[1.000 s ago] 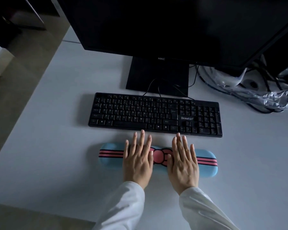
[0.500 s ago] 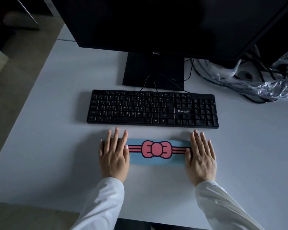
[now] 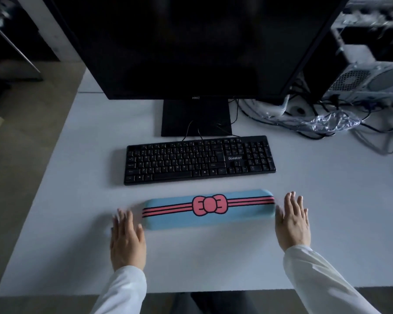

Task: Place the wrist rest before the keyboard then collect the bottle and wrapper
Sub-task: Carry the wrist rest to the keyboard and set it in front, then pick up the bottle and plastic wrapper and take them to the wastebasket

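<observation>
A blue wrist rest (image 3: 208,210) with pink stripes and a pink bow lies on the white desk, just in front of the black keyboard (image 3: 199,159) and roughly parallel to it. My left hand (image 3: 127,237) is flat and open beside the rest's left end, blurred. My right hand (image 3: 293,220) is flat and open at the right end, fingers together, holding nothing. A crumpled clear plastic wrapper (image 3: 334,121) lies among cables at the back right. A whitish object (image 3: 275,108) that may be the bottle lies near it, partly hidden under the monitor.
A black monitor (image 3: 191,46) on its stand (image 3: 196,116) rises behind the keyboard. A computer case (image 3: 368,82) and tangled cables (image 3: 377,132) fill the back right. The desk's front edge (image 3: 168,291) is close to my body; floor shows at left.
Both hands slid outward from the middle of the wrist rest to its ends and now lie just off it. The view pulled back and tilted up.
</observation>
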